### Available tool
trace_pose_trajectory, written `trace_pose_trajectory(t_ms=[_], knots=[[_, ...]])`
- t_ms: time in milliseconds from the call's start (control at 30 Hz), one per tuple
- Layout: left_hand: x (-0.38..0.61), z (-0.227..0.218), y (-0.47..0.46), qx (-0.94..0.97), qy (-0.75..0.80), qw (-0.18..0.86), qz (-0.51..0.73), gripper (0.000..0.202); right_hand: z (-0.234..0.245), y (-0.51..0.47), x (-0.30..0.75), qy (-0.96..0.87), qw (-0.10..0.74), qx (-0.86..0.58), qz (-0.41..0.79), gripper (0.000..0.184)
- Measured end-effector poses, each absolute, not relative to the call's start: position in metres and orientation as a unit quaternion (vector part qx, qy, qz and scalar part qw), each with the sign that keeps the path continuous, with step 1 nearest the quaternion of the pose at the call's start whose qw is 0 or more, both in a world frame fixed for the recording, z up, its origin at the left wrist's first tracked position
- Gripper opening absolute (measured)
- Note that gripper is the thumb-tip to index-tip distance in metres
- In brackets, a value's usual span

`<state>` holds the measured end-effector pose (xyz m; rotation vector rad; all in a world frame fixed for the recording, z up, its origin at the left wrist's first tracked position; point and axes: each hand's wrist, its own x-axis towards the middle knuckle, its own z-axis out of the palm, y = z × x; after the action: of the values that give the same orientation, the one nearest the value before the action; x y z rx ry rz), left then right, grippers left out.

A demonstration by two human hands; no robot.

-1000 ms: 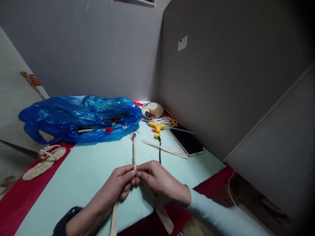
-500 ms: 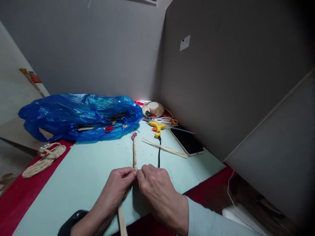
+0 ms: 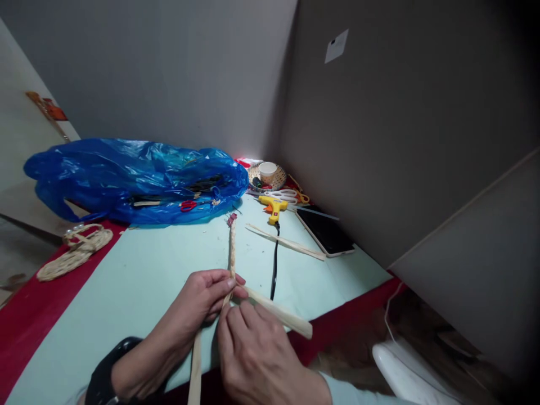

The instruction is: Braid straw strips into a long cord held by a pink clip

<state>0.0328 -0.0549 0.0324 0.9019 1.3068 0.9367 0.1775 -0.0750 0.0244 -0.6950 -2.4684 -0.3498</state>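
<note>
A pale plaited straw braid [image 3: 232, 247] runs away from me over the light green mat [image 3: 139, 275], with a small pink clip [image 3: 231, 218] at its far end. My left hand [image 3: 201, 298] pinches the braid's near end, fingers closed. My right hand [image 3: 251, 351] sits just below and right of it, fingers curled on the loose strands. One flat strand [image 3: 278, 315] sticks out to the right. Another strand [image 3: 195, 368] runs down toward me between my wrists. A dark watch [image 3: 103, 374] is on my left wrist.
A blue plastic bag [image 3: 135, 180] with red-handled scissors [image 3: 188, 206] lies at the back. A yellow glue gun [image 3: 273, 206] with black cord, white scissors [image 3: 282, 194], a woven bowl holding a cup [image 3: 267, 171], a tablet [image 3: 327, 232], loose strips [image 3: 287, 243] and a straw coil [image 3: 73, 253] surround the mat.
My right hand dropped lower and nearer to me, and a flat strand now points out to the right. My left hand kept its pinch on the braid. The view tilted slightly.
</note>
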Motion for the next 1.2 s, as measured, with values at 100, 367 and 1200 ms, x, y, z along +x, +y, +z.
trace_pose_trajectory(t_ms=[100,367,1200], knots=[[0.029,0.032,-0.057,0.374,0.534,0.643,0.403,0.025,0.036,-0.062,0.192,-0.906,0.293,-0.306,0.016,0.025],[0.025,0.033,-0.056,0.406,0.474,0.667,0.408,0.022,0.052,-0.002,0.195,-0.812,0.160,-0.302,0.474,0.030],[0.025,0.058,-0.076,0.674,0.661,0.247,0.219,0.026,0.030,-0.015,0.187,-0.755,0.283,-0.361,0.468,0.032]])
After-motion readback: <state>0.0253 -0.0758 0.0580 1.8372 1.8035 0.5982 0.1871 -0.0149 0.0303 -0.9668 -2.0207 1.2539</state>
